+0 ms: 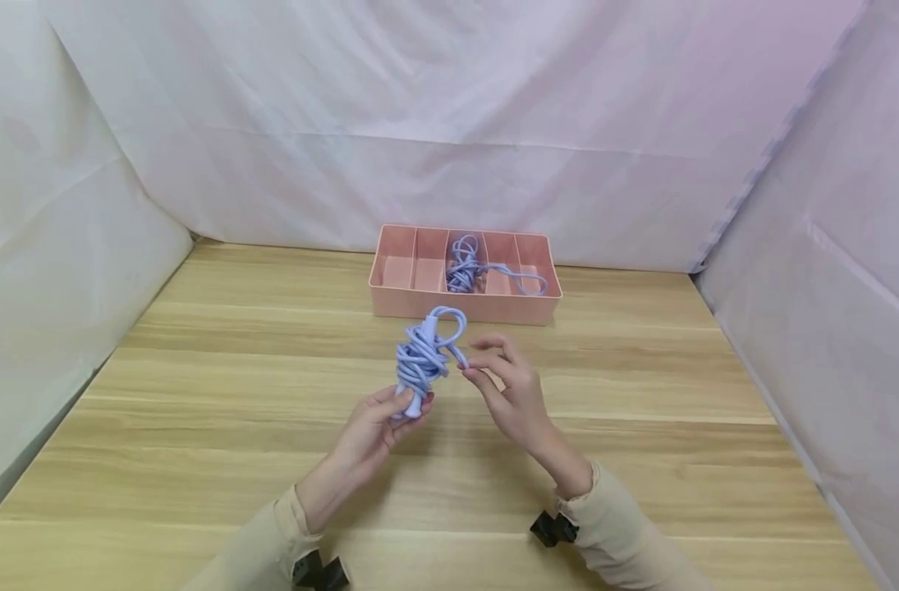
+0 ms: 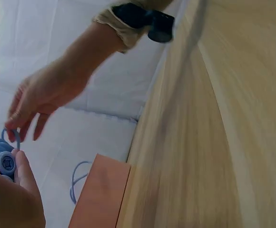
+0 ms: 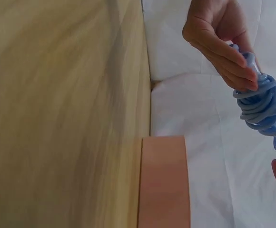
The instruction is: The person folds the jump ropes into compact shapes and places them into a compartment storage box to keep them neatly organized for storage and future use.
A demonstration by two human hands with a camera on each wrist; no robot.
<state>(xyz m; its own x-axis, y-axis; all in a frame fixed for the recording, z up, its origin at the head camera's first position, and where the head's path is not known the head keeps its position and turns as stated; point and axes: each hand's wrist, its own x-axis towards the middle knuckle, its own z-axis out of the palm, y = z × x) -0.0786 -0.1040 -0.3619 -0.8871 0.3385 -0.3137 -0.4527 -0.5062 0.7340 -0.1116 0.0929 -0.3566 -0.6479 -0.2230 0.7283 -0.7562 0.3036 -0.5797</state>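
Note:
A light blue jump rope (image 1: pixel 422 359), its cord wound in loops around its handles, is held up above the table. My left hand (image 1: pixel 375 427) grips it by the handle ends, thumb across the front. Off the top of the bundle runs a loop of cord, and my right hand (image 1: pixel 510 392) pinches its end between thumb and index finger, the other fingers spread. From the left wrist view, the round end of a handle (image 2: pixel 6 163) pokes out of the left hand. In the right wrist view the wound cord (image 3: pixel 261 103) hangs between both hands.
At the back of the table (image 1: pixel 272 386) stands a pink divided box (image 1: pixel 464 308). A second blue rope bundle (image 1: pixel 462 267) lies in its middle compartment, with a loop trailing over the compartments to the right. White cloth (image 1: pixel 449 98) walls the back and sides.

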